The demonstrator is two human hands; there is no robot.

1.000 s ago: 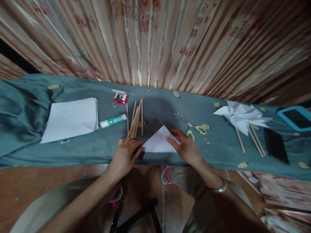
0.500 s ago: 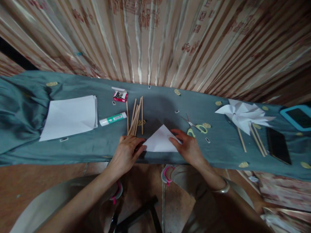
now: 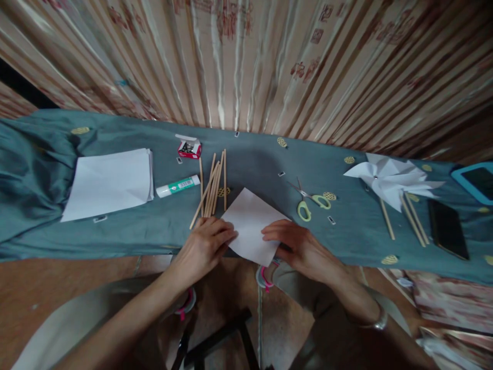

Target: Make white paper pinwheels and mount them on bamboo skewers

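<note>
A square sheet of white paper [image 3: 252, 218] is spread out with one corner pointing away from me and its near corner hanging past the table edge. My left hand [image 3: 210, 239] pinches its left corner between thumb and fingers. On the right side, my right hand [image 3: 295, 241] grips the paper, fingers on top and thumb tucked beneath. Just beyond my left hand lie several thin wooden sticks [image 3: 215, 182]. Scissors [image 3: 306, 198] with light green handles rest beyond my right hand.
A stack of white paper [image 3: 110, 180] lies at the left, near a glue stick [image 3: 177, 186] and an open red box [image 3: 189, 149] of small metal pieces. Paper pinwheels [image 3: 389, 180] on sticks, a black phone [image 3: 449, 228] and a blue-framed device [image 3: 477, 182] lie at the right.
The paper has gone from a folded triangle to an unfolded square. My right hand has turned over its right side, and one stick by my left hand has shifted to a slant.
</note>
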